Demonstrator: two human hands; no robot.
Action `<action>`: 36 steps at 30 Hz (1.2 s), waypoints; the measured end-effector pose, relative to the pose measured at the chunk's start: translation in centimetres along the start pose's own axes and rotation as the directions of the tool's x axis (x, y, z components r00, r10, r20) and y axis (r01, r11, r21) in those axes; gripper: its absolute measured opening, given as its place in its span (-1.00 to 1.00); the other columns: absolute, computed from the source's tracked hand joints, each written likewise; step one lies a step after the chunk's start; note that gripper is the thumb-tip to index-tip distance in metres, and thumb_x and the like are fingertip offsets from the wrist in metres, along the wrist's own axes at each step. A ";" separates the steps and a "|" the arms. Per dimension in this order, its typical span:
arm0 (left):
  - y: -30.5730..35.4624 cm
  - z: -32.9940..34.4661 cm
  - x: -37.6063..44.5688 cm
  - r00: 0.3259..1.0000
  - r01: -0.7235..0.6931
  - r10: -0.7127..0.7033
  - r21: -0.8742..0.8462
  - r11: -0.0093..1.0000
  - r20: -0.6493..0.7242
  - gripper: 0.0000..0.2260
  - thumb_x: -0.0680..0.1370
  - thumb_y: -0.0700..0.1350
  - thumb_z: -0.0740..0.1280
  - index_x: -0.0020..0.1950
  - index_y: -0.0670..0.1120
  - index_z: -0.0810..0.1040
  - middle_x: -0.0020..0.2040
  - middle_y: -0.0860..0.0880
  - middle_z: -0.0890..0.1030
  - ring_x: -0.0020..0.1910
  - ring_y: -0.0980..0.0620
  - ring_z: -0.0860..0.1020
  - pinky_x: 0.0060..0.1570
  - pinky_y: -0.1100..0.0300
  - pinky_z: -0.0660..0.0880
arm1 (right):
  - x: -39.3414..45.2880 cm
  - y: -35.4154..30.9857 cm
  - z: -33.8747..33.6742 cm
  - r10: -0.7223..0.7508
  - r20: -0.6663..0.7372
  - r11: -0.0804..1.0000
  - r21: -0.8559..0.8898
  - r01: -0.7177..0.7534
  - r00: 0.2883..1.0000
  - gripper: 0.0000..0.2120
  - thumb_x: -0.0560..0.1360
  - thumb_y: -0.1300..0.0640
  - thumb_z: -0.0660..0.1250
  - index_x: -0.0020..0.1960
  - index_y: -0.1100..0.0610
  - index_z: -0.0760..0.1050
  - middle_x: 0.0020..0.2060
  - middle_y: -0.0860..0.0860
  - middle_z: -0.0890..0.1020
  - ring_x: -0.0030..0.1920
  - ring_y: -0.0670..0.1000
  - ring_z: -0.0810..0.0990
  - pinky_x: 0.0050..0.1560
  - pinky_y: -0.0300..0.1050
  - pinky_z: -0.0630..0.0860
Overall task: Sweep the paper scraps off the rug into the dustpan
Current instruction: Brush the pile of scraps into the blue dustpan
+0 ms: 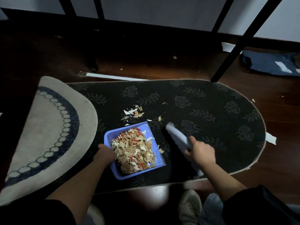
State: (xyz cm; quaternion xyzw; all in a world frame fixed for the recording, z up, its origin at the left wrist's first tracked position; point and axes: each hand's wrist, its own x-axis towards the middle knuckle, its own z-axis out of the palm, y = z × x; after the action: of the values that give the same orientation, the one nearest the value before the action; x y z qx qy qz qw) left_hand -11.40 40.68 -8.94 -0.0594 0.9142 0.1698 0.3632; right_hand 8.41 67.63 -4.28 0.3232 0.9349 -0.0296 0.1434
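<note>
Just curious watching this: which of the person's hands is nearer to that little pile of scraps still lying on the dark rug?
Right, narrowly. The right hand grips the brush right of the loose pile; the left hand holds the dustpan below it.

Left hand (106, 153), right hand (201, 151): gripping.
</note>
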 end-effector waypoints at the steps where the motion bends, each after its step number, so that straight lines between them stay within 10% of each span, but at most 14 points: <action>1: 0.0 0.0 0.1 1.000 0.001 -0.001 -0.001 1.000 0.003 -0.36 0.50 -0.09 0.40 0.37 -0.33 0.11 0.38 -0.30 0.36 0.35 -0.23 0.40 0.26 0.00 0.35 | -0.1 -0.7 0.2 -0.060 0.012 0.998 -0.003 0.060 0.998 -0.62 0.49 -0.11 0.23 0.24 0.01 0.32 -0.03 0.05 0.64 -0.04 0.14 0.63 -0.22 -0.08 0.43; 7: -0.1 0.1 0.2 1.000 0.006 -0.006 -0.004 1.000 0.005 -0.35 0.49 -0.08 0.42 0.36 -0.33 0.12 0.37 -0.31 0.37 0.35 -0.22 0.41 0.28 0.01 0.36 | -0.6 -1.2 -0.1 -0.136 -0.116 0.989 0.042 0.142 0.984 -0.60 0.49 -0.23 0.21 0.24 -0.06 0.34 -0.05 -0.01 0.65 -0.08 0.12 0.64 -0.28 -0.09 0.38; 17: -1.1 -0.1 -0.6 0.999 0.015 -0.014 -0.030 0.999 0.040 -0.30 0.48 -0.10 0.43 0.40 -0.33 0.07 0.36 -0.31 0.36 0.32 -0.24 0.42 0.27 -0.03 0.39 | -2.2 1.7 0.1 0.143 -0.029 0.988 0.053 -0.142 0.989 -0.57 0.50 -0.10 0.24 0.31 -0.01 0.29 0.00 0.01 0.63 -0.01 0.11 0.63 -0.20 -0.09 0.44; 27: -1.3 -0.1 -0.7 0.999 0.033 -0.032 -0.037 0.999 0.031 -0.30 0.46 -0.07 0.44 0.38 -0.32 0.09 0.35 -0.32 0.37 0.32 -0.25 0.42 0.29 -0.06 0.38 | -3.0 -2.3 0.3 -0.148 -0.041 0.988 0.041 0.150 0.988 -0.62 0.50 -0.15 0.20 0.25 -0.02 0.33 -0.01 0.03 0.65 -0.03 0.15 0.64 -0.17 -0.04 0.50; 36: -1.0 0.5 -1.0 1.000 0.024 -0.024 -0.019 1.000 0.003 -0.38 0.47 -0.15 0.43 0.34 -0.33 0.14 0.33 -0.33 0.39 0.31 -0.25 0.44 0.27 -0.03 0.39 | -1.8 3.3 -1.6 0.310 -0.090 0.940 0.175 -0.292 0.946 -0.66 0.50 -0.06 0.25 0.21 0.05 0.35 -0.05 0.10 0.63 -0.06 0.21 0.62 -0.15 -0.03 0.49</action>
State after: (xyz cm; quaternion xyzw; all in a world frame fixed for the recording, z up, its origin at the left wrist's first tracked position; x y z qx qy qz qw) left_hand -10.11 39.93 -8.92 -0.0736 0.9113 0.1740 0.3659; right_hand 11.38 69.43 -2.10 0.4742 0.8757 -0.0631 0.0654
